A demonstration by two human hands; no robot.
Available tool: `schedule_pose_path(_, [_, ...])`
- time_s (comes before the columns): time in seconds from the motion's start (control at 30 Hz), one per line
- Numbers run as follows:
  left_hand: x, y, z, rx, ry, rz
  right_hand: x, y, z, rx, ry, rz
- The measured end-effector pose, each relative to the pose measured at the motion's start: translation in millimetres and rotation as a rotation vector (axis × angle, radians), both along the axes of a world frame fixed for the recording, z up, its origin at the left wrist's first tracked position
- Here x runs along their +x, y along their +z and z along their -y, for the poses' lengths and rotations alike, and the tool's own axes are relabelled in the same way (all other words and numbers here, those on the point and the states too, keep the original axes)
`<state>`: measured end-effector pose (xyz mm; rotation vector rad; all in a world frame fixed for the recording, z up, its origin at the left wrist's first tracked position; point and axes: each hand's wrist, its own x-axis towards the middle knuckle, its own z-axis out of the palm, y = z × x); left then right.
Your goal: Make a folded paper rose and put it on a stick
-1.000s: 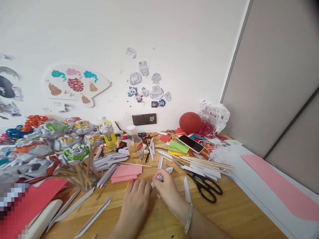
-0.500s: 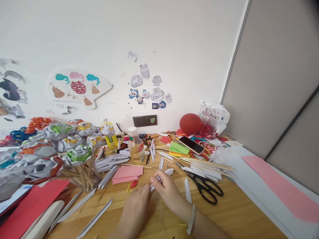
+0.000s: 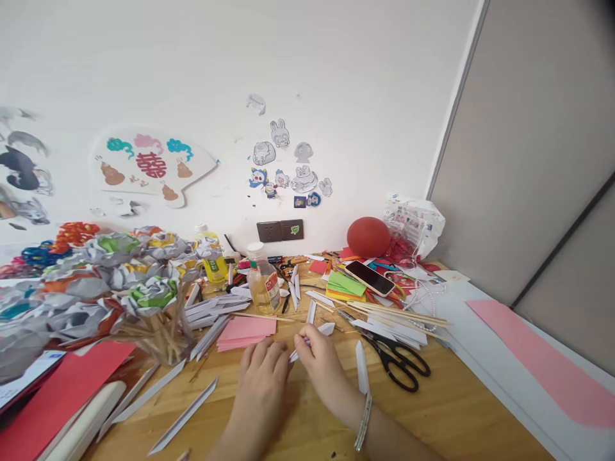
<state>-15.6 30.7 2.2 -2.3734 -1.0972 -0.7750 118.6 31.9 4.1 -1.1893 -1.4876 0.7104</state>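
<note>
Fingers of my right hand pinch a folded white paper strip above the wooden table. My left hand is palm down with its fingers curled, at the near end of the same strip; its thumb and fingertips are hidden. Just beyond my left fingers lies a stack of pink paper. Another white folded strip lies right of my right hand, beside black-handled scissors.
Paper flowers on sticks stand in a clear container at left. A bottle of clear liquid stands behind my hands. Farther right are a phone, wooden sticks and a red balloon. Loose white strips lie at front left.
My left hand has turned palm down and its fingers have come forward, covering the small red piece near the pink stack. My right hand keeps its pinch, barely moved.
</note>
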Motion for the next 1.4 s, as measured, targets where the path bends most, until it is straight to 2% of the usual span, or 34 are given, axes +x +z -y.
schedule_pose_path(0.07, [-1,1.8,2,0.050,0.035,-0.020,-4,1.4,3,-0.020,-0.028,0.027])
schedule_pose_path(0.13, [-2,4.8,2,0.029,0.055,-0.021,-4,4.8,6,-0.026,-0.035,0.040])
schedule_pose_path(0.27, [-6,9.6,-2,-0.138,0.026,0.099,6,15.5,9,0.038,0.057,-0.029])
schedule_pose_path(0.33, [-7,9.5,-6,-0.191,0.008,0.165,12,19.0,8,0.065,0.042,-0.043])
schedule_pose_path(0.43, [-7,7.6,-10,-0.280,0.010,0.245,18,19.1,6,0.108,-0.012,0.069])
schedule_pose_path(0.6, [-5,7.3,-11,-0.505,-0.018,0.360,19,16.4,7,0.270,-0.033,0.353])
schedule_pose_path(0.73, [-4,8.9,-11,-0.690,-0.080,0.459,17,18.0,10,0.380,-0.004,0.350])
schedule_pose_path(0.83, [-4,10.5,-12,-0.743,-0.097,0.504,15,16.8,10,0.321,0.049,0.216])
schedule_pose_path(0.93, [-3,11.0,-12,-0.767,-0.111,0.503,12,14.4,7,0.149,0.037,0.072])
schedule_pose_path(1.03, [-3,8.3,-14,-0.834,-0.183,0.509,12,13.3,3,0.024,0.017,0.041])
schedule_pose_path(1.27, [0,3.2,-12,-0.838,-0.223,0.529,12,9.3,-2,-0.028,0.024,0.028])
schedule_pose_path(1.4, [2,9.7,-8,-0.855,-0.257,0.555,12,5.7,-1,-0.025,0.063,-0.177])
